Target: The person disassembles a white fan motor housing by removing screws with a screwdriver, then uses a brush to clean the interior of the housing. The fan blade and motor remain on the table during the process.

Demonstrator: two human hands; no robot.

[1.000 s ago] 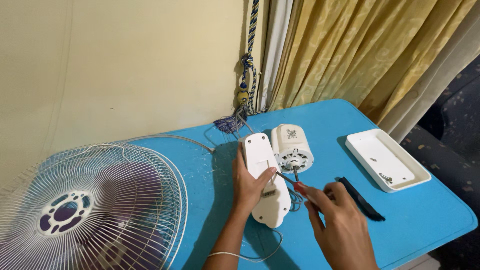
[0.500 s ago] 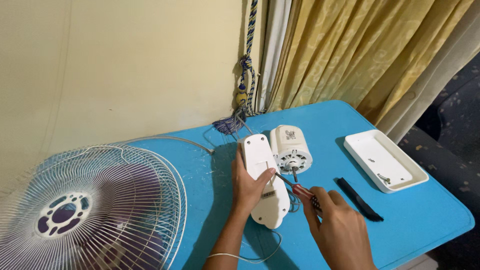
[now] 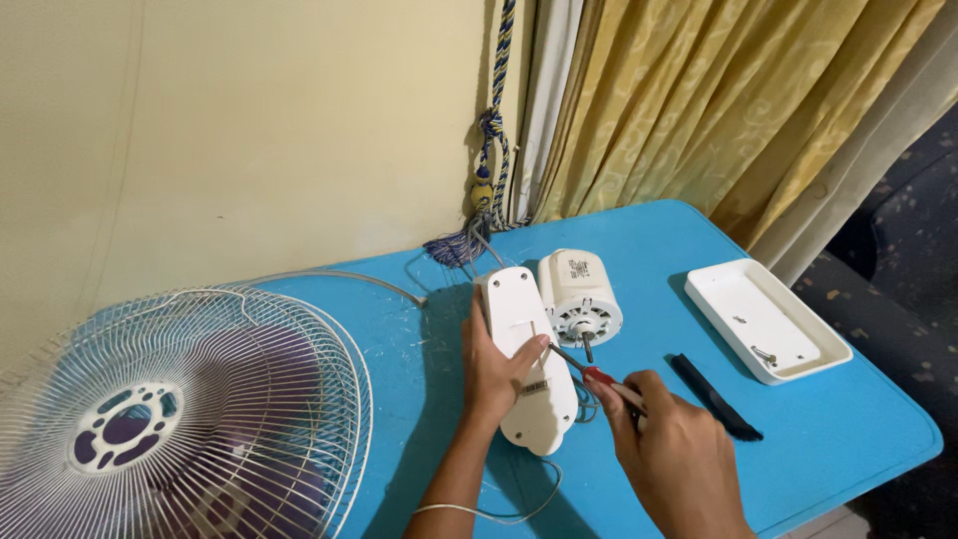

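Left hand (image 3: 494,374) grips the white fan housing (image 3: 527,359), fingers wrapped behind it, hidden. Right hand (image 3: 671,461) is closed round a red-handled screwdriver (image 3: 589,371); its tip is indistinct against the housing.

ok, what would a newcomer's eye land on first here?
Centre: the left hand steadies a white fan housing on the blue table, while the right hand points a red-handled screwdriver at it, beside the white fan motor. A large wire fan guard fills the lower left; a white tray sits right.
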